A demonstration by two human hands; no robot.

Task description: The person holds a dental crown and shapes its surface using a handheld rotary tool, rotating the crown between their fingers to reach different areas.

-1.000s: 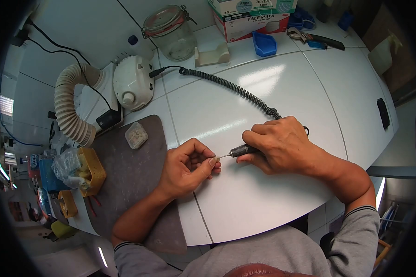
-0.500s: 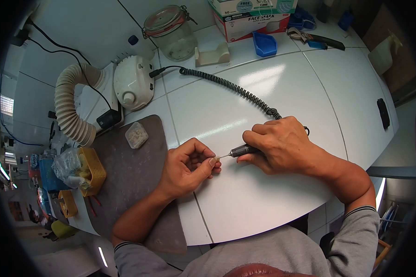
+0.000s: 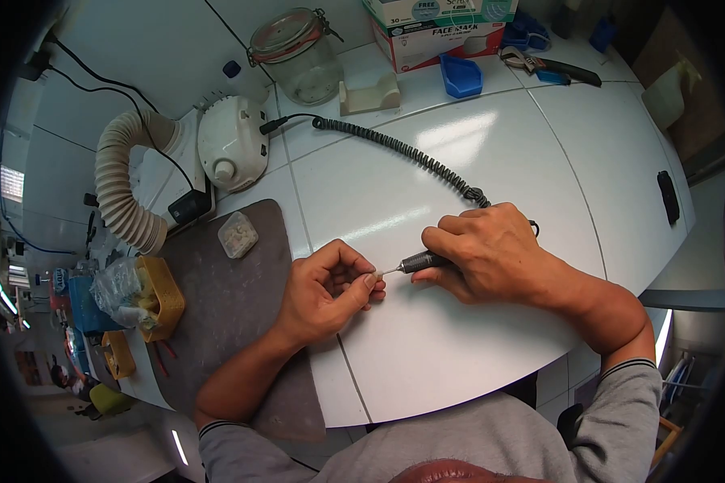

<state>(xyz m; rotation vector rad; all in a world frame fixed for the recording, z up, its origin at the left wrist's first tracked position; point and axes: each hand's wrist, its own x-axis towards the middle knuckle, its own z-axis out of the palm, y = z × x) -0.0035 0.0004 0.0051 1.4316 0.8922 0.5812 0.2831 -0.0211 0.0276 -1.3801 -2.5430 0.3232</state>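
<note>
My right hand point(image 3: 487, 253) is closed around the black handpiece of a rotary tool point(image 3: 420, 262), its thin metal bit pointing left. The bit's tip meets a tiny pale piece point(image 3: 376, 275) pinched between the thumb and fingertips of my left hand point(image 3: 330, 286). Fingers cover most of that piece, so its kind is hard to make out. From the handpiece a coiled black cord point(image 3: 403, 149) runs up and left to a white control box point(image 3: 234, 145) with a knob. Both hands hover over the white tiled tabletop point(image 3: 451, 354).
A grey mat point(image 3: 217, 314) carries a small clear container point(image 3: 238, 235) with pale bits. Left stand a ribbed hose point(image 3: 121, 177) and a yellow basket point(image 3: 165, 298). Along the back are a glass jar point(image 3: 302, 64), mask boxes point(image 3: 443, 40), a blue tray point(image 3: 461, 76) and an adjustable wrench point(image 3: 552, 66).
</note>
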